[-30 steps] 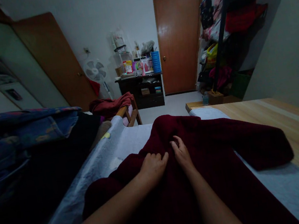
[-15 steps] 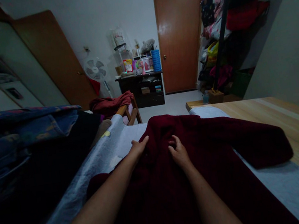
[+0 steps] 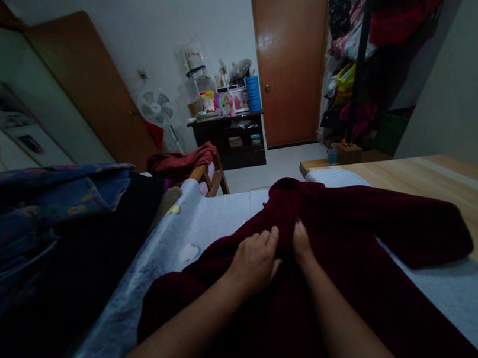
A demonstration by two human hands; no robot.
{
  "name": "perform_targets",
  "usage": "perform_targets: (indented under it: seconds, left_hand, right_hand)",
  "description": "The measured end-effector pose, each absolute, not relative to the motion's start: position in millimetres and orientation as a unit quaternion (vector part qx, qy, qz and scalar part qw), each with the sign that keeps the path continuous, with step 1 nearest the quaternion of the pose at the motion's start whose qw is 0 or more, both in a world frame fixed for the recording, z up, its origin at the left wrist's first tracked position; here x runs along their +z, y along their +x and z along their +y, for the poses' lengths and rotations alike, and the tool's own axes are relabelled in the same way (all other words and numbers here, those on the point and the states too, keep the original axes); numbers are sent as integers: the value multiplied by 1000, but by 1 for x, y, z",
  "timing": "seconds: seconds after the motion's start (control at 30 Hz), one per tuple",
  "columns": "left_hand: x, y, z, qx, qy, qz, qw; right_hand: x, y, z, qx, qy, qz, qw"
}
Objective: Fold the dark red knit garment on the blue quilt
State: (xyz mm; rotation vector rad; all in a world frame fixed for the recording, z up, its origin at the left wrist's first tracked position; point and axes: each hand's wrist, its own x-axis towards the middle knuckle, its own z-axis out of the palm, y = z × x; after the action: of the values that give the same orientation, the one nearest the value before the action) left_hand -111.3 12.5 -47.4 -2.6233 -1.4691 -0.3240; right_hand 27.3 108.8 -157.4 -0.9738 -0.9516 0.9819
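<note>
A dark red garment [image 3: 346,235] lies spread over a pale patterned cloth [image 3: 221,214], one sleeve stretched out to the right and its collar at the far end. My left hand [image 3: 258,260] is on the upper front of the garment, fingers curled and pressed together; whatever is between them is too dark to make out. Close beside it on the right, my right hand [image 3: 303,244] touches the garment with its fingertips pointing away from me. Most of its fingers are hidden, sunk in or behind the dark fabric.
Denim [image 3: 84,196] and black clothes are heaped at the left. A light wooden board [image 3: 460,188] runs along the right. Beyond the bed stand a wooden chair [image 3: 219,176] with a red cloth, a white fan [image 3: 156,107] and a dark cabinet [image 3: 244,154].
My left hand has moved right and nearer to me, its fingers now curled. My right hand has shifted slightly right. The garment's collar area has moved right and its left shoulder lies flatter.
</note>
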Motion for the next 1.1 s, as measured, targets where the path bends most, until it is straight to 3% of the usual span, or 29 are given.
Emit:
perform_targets:
  seconds: [0.17, 0.33, 0.43, 0.63, 0.77, 0.97, 1.1]
  left_hand:
    - [-45, -123, 31, -92, -860, -502, 20]
    - [-61, -132, 65, -121, -707, -680, -153]
    - [-67, -133, 76, -107, -663, -706, -228]
    - [-50, -148, 88, -110, -723, -639, -238]
    - [-22, -176, 117, -95, -760, -611, -203]
    - [-4, -231, 156, -148, -634, -758, -51]
    - [-27, -238, 162, -152, -603, -779, -82]
  right_hand:
    - [-156, 30, 108, 434, -492, -360, 663]
    - [-151, 26, 106, 465, -492, -337, 654]
    - [-151, 26, 107, 466, -494, -339, 651]
    - [-152, 29, 107, 445, -499, -358, 652]
    - [-151, 28, 108, 510, -480, -306, 645]
    - [-151, 27, 109, 533, -460, -279, 652]
    - [-151, 25, 108, 525, -466, -293, 649]
